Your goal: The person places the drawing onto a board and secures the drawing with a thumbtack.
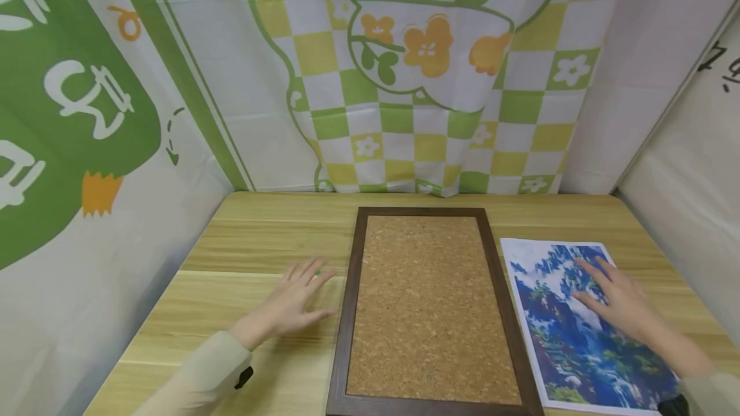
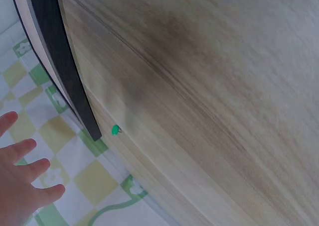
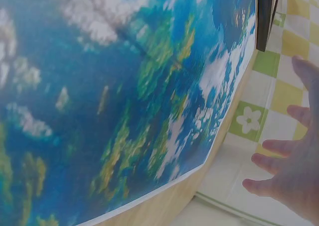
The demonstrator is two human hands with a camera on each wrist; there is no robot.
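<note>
A cork board (image 1: 433,307) in a dark brown frame lies on the wooden table. Left of it my left hand (image 1: 291,303) hovers, fingers spread and holding nothing. A small green push pin (image 2: 115,130) rests on the tabletop near that hand's fingers, partly hidden by them in the head view. On the board's right lies a printed landscape picture (image 1: 555,332) with blue mountains, trees and a waterfall. Over its upper right part is my right hand (image 1: 621,300), fingers spread and nothing in its grasp; whether it touches the paper I cannot tell.
The light wooden table (image 1: 266,223) runs back to a hanging cloth (image 1: 399,146) with green and yellow checks. Printed cloth walls (image 1: 173,236) stand close on the left and right sides.
</note>
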